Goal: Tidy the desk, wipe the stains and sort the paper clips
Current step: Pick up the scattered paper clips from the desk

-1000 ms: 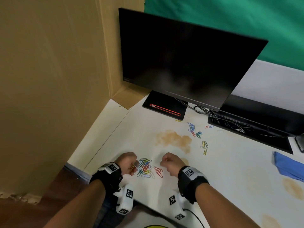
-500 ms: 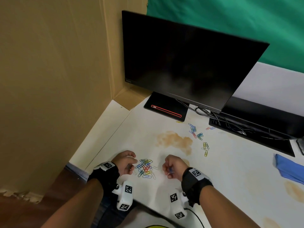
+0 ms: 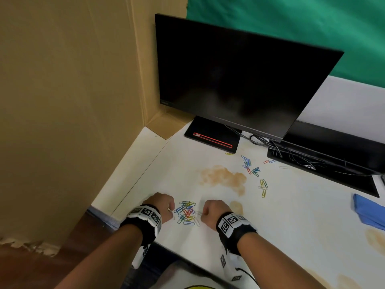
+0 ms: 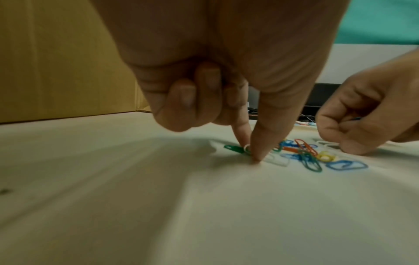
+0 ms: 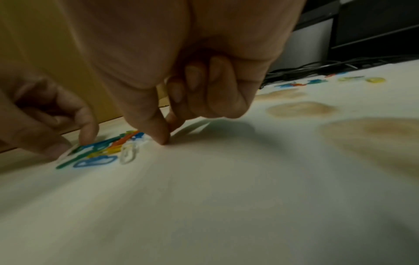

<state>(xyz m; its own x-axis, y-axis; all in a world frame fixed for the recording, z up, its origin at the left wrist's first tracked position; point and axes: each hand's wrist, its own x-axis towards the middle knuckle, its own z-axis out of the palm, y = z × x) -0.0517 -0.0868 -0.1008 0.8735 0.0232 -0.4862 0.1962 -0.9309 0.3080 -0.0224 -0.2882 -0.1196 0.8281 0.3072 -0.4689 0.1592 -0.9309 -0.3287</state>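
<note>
pinching a white wire paper clip (image 4: 247,148) in my left hand (image 3: 161,207) — my right hand (image 3: 212,211), thumb and forefinger pressed together, blurred — grasp unclear; both beside the heap of coloured wire paper clips (image 3: 187,213) near the white desk's (image 3: 291,226) front edge.

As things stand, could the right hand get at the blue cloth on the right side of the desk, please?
Probably yes: the right hand is at the near paper clip pile, and only bare, stained desk lies between it and the blue cloth.
</note>
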